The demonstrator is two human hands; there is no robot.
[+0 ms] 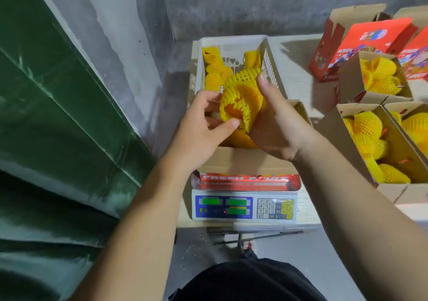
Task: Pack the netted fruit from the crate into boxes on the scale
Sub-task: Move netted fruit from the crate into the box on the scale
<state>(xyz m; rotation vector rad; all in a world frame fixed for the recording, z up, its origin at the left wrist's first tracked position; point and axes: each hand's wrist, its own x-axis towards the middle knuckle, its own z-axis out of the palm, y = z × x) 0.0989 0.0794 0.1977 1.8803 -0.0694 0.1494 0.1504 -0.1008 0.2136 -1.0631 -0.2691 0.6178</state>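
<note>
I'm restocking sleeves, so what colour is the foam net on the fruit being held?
Yellow foam net, seen in the head view.

Foam net sleeve: bright yellow, diamond mesh patt. w/ orange fruit showing thru. Crate: white plastic, slotted walls. Box on the scale: plain brown cardboard inside, red front w/ white lettering. Scale: white body, blue panel, green displays, yellow & white keys. Lids at far right: red w/ blue-white print. Tarp at left: dark green.

Dim, flat indoor light, soft shadows, wide-angle bending at edges (red cartons slightly blurred).
</note>
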